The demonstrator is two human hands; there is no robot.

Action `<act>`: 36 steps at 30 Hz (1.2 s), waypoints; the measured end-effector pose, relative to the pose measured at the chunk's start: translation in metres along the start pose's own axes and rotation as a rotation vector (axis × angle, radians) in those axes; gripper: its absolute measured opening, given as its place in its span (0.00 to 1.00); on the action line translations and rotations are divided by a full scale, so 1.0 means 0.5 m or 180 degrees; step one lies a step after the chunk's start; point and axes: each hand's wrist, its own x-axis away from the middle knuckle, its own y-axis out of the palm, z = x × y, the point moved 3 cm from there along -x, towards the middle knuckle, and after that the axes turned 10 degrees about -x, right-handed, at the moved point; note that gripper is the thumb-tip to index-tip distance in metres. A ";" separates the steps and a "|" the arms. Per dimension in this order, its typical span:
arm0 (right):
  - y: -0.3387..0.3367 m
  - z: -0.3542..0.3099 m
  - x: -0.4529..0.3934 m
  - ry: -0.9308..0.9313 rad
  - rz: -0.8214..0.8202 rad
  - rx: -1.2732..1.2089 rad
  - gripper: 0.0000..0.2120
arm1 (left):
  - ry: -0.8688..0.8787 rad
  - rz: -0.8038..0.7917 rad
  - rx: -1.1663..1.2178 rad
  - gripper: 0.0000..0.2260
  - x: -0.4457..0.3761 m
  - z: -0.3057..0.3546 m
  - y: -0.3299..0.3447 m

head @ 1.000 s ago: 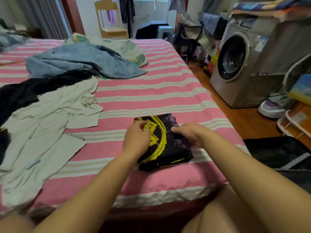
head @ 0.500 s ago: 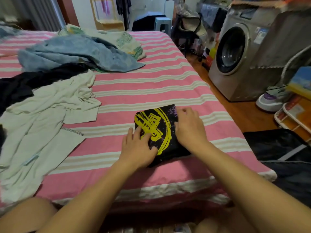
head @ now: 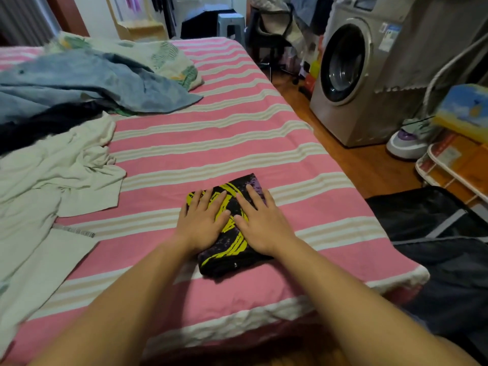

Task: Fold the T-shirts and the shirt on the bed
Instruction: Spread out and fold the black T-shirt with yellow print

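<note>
Head view showed, at the far left, a pale green garment (head: 45,196) sprawled unfolded over the near-left part of the bed (head: 211,133), with a black garment (head: 39,125) bunched behind it and a blue denim shirt (head: 87,83) heaped further back, partly over a leaf-printed cloth (head: 169,59). Toward the middle, near the bed's front edge, lay the black T-shirt with the yellow print (head: 232,249), already reduced to a small, thick rectangle. The left hand (head: 202,220) rested flat on its left half, fingers straight and slightly spread, pointing away from the person; the right hand (head: 260,223) lay flat just beside it on the right half, fingers likewise extended, the two thumbs nearly meeting over the print. Neither hand pinched or curled round any cloth; both pressed down from above, and the bundle's near edge and far right corner showed beyond the palms. Judged from this, the step in hand was the last one for this T-shirt: flattening the finished fold so it would hold. The next move would call for lifting both palms without dragging the top layer, setting the bundle aside, and reaching left for one of the unfolded pieces, which would need spreading flat on the striped sheet first. Further right, off the bed, stood a washing machine (head: 369,75) on the wooden floor, with a dark bag (head: 435,233) nearer the person.
</note>
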 end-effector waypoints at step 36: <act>0.046 0.793 1.165 0.4641 0.5499 -0.5227 0.21 | 0.1404 -0.3077 0.2062 0.25 0.419 1.201 0.438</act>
